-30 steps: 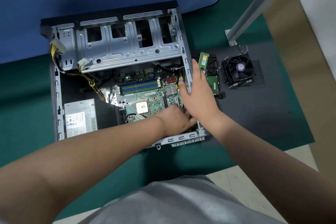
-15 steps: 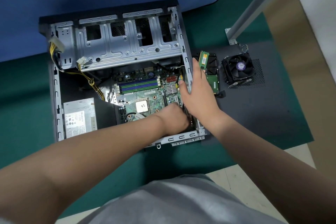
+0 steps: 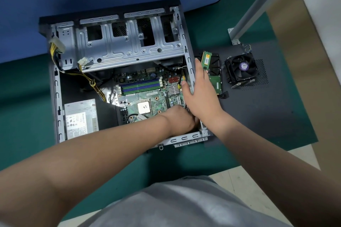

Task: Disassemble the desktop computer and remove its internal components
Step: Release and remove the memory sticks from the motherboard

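Both hands are down in the open computer case (image 3: 55,86) on the green table (image 3: 22,108). Our right hand (image 3: 200,96) wraps the case's right wall, thumb inside, fingers outside, bracing it. Our left hand (image 3: 181,119) is curled into the near right corner, and we can't tell what it grips, if anything.

Biggest first: that steel case looks heavy and stiff with sharp edges, so hold the folded rims. Next, the power supply (image 3: 81,119), a dense box to lift by its sides. Then the circuit board (image 3: 145,96), thin and fragile, edges only. Already out beside the case sit the fan (image 3: 241,69) and memory stick (image 3: 206,60).

Our left fingertips are hidden, and so is that corner.
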`<state>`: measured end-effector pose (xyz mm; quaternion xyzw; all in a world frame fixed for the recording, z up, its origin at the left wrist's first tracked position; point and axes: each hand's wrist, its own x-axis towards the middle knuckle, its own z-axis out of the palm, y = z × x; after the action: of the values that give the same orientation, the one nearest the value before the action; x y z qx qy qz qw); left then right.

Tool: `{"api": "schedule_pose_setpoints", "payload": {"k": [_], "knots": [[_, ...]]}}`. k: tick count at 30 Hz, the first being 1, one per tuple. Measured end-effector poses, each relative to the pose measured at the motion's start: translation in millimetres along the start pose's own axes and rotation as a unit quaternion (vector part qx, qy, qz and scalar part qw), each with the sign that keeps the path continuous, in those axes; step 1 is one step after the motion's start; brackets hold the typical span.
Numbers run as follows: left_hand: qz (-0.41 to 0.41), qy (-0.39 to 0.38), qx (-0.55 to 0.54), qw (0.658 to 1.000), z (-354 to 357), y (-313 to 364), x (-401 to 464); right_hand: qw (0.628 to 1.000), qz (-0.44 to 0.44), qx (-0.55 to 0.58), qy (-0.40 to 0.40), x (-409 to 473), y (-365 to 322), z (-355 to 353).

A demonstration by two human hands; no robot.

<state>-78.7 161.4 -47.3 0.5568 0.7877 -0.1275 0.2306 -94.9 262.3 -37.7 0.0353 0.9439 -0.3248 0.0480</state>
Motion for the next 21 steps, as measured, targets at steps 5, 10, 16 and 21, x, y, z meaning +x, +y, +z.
{"api": "schedule_pose_setpoints", "payload": {"k": [5, 10, 16, 21], "knots": [[-0.012, 0.001, -0.024, 1.000, 1.6, -0.7, -1.9, 1.000, -0.001, 0.001, 0.001, 0.1, -0.8, 0.7], [-0.009, -0.016, -0.016, 1.000, 1.7, -1.4, -2.8, 1.000, -0.004, -0.002, 0.003, -0.3, -0.6, 0.4], [-0.004, 0.019, -0.019, 1.000, 5.8, -0.4, -5.2, 1.000, 0.000, -0.005, 0.002, -0.2, -1.2, 1.0], [-0.007, -0.017, 0.019, 1.000, 0.7, -0.8, -3.6, 1.000, -0.005, -0.004, 0.001, 0.1, -1.6, -0.7]]}}
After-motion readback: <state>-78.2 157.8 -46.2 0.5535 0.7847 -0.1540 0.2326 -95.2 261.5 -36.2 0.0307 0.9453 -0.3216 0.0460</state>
